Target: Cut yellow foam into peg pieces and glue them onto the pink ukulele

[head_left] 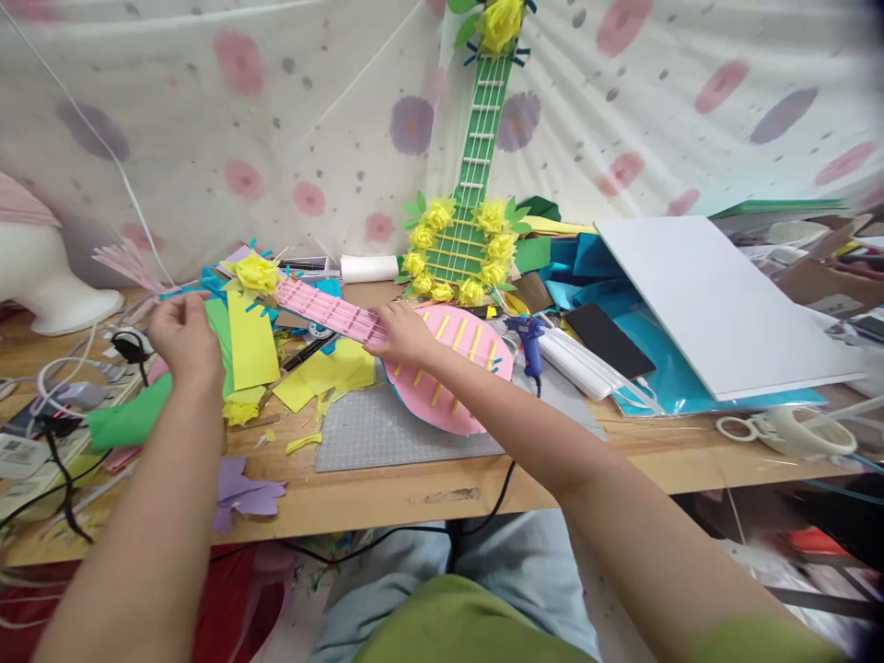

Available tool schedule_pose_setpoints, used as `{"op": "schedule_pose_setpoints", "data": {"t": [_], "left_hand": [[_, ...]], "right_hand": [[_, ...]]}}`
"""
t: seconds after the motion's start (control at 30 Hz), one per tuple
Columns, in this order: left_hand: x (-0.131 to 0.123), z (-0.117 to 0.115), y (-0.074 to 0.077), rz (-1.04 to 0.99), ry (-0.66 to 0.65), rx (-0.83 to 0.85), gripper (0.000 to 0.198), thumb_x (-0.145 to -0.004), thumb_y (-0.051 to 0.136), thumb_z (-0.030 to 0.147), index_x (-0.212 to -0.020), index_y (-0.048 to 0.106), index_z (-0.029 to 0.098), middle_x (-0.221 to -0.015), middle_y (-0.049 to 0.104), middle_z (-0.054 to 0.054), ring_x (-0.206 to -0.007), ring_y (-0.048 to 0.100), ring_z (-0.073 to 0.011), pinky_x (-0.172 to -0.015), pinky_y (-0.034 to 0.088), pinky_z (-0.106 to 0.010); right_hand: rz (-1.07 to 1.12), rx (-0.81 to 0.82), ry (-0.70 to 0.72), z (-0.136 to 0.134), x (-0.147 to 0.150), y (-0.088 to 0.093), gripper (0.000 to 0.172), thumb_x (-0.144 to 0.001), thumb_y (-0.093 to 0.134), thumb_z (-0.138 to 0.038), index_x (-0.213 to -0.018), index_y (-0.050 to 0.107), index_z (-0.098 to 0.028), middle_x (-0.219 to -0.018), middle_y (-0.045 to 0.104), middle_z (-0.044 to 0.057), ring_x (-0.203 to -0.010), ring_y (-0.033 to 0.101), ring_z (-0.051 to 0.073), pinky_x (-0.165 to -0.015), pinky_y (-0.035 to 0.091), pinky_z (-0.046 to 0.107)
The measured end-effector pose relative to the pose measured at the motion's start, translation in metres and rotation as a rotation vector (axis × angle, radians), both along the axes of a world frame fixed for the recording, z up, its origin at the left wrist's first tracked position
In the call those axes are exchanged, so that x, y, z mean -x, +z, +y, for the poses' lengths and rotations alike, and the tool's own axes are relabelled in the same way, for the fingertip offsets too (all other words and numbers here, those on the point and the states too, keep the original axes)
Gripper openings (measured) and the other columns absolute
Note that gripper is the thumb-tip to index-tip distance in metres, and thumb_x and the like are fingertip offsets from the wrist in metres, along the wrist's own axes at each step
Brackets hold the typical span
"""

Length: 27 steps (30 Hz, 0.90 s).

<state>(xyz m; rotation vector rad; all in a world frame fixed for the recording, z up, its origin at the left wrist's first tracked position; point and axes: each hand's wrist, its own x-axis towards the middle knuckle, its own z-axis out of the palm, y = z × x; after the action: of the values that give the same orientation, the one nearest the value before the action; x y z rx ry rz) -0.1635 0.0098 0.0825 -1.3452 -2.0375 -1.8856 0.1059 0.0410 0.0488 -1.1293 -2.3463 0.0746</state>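
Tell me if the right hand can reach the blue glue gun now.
Probably yes: the right hand rests on the pink guitar, and the glue gun lies just beyond its flat body, unblocked.

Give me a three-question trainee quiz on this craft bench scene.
1. True or false: the green guitar lies flat.
2. What does the right hand touch? A) glue gun B) pink guitar C) white board
3. Fill in: the paper flower at the pink guitar's head end, near the left hand, is ____.

Key: 1 false, it stands upright against the fabric backdrop; 2 B; 3 yellow.
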Motion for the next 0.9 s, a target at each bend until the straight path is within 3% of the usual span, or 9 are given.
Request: {"op": "schedule_pose_setpoints", "data": {"t": [0.03,0.1,0.17,0.27,0.43,0.57,0.63,0.73,0.9], "left_hand": [[-0.012,0.003,-0.007,-0.148,-0.030,-0.091,0.018,-0.081,0.043,0.023,-0.088,0.052,0.008,-0.087,0.055,-0.004,-0.083,0.051,-0.0114,-0.087,0.040,-0.032],[-0.041,0.004,-0.024,-0.392,-0.110,-0.104,0.014,-0.071,0.058,0.017,-0.081,0.053,0.010,-0.078,0.055,-0.001,-0.074,0.052,-0.0087,-0.083,0.042,-0.029],[-0.075,-0.001,-0.041,-0.526,-0.251,-0.004,0.018,-0.068,0.062,0.022,-0.080,0.053,0.013,-0.076,0.056,0.000,-0.073,0.055,-0.0093,-0.081,0.043,-0.030],[-0.121,-0.016,-0.060,-0.603,-0.600,0.199,0.031,-0.069,0.063,0.034,-0.090,0.051,0.016,-0.088,0.059,-0.004,-0.079,0.060,-0.0135,-0.078,0.046,-0.034],[-0.159,-0.039,-0.065,-0.642,-1.046,0.577,0.045,-0.070,0.062,0.038,-0.109,0.048,0.019,-0.110,0.058,-0.010,-0.097,0.058,-0.0192,-0.084,0.046,-0.038],[-0.154,-0.044,-0.053,-0.676,-1.134,0.630,0.047,-0.072,0.061,0.038,-0.114,0.050,0.020,-0.115,0.057,-0.011,-0.102,0.056,-0.0211,-0.088,0.045,-0.040],[-0.139,-0.048,-0.044,-0.664,-1.162,0.683,0.045,-0.074,0.059,0.039,-0.114,0.052,0.019,-0.113,0.059,-0.012,-0.102,0.057,-0.0222,-0.088,0.045,-0.040],[-0.104,-0.060,-0.031,-0.538,-1.276,0.920,0.040,-0.074,0.059,0.038,-0.109,0.058,0.019,-0.110,0.061,-0.014,-0.101,0.058,-0.0255,-0.078,0.049,-0.037],[-0.056,-0.081,-0.023,-0.431,-1.214,1.070,0.023,-0.076,0.057,0.038,-0.083,0.064,0.017,-0.083,0.068,-0.010,-0.071,0.065,-0.0170,-0.061,0.051,-0.026]], "right_hand": [[0.025,-0.001,-0.023,0.002,0.001,0.000,0.053,-0.067,0.060,-0.037,-0.113,0.048,-0.012,-0.104,0.057,0.011,-0.098,0.049,0.024,-0.087,0.036,0.036],[0.078,0.002,-0.070,0.008,0.001,0.001,0.056,-0.067,0.061,-0.036,-0.114,0.045,-0.012,-0.107,0.056,0.012,-0.099,0.049,0.025,-0.088,0.036,0.037],[0.126,0.013,-0.125,0.016,0.001,0.003,0.060,-0.065,0.062,-0.037,-0.116,0.043,-0.011,-0.109,0.055,0.014,-0.101,0.049,0.027,-0.087,0.037,0.038],[0.181,0.027,-0.211,0.028,-0.003,0.012,0.066,-0.063,0.063,-0.040,-0.117,0.039,-0.012,-0.109,0.056,0.015,-0.100,0.051,0.028,-0.084,0.039,0.039],[0.261,-0.033,-0.307,0.041,-0.016,0.034,0.068,-0.064,0.062,-0.037,-0.120,0.036,-0.010,-0.113,0.054,0.016,-0.101,0.051,0.029,-0.086,0.039,0.040],[0.236,-0.028,-0.268,0.036,-0.027,0.041,0.061,-0.063,0.063,-0.037,-0.114,0.043,-0.010,-0.109,0.056,0.014,-0.100,0.051,0.029,-0.085,0.039,0.039],[0.183,-0.015,-0.173,0.028,-0.027,0.042,0.059,-0.063,0.063,-0.038,-0.112,0.045,-0.011,-0.107,0.057,0.014,-0.098,0.052,0.028,-0.083,0.040,0.038],[0.062,-0.042,0.052,0.009,-0.016,0.046,0.059,-0.063,0.063,-0.036,-0.114,0.045,-0.011,-0.108,0.056,0.012,-0.098,0.051,0.025,-0.084,0.039,0.037],[-0.179,-0.190,0.283,-0.010,0.014,0.051,0.060,-0.063,0.065,-0.031,-0.114,0.045,-0.008,-0.108,0.052,0.015,-0.101,0.044,0.026,-0.086,0.034,0.039]]}}
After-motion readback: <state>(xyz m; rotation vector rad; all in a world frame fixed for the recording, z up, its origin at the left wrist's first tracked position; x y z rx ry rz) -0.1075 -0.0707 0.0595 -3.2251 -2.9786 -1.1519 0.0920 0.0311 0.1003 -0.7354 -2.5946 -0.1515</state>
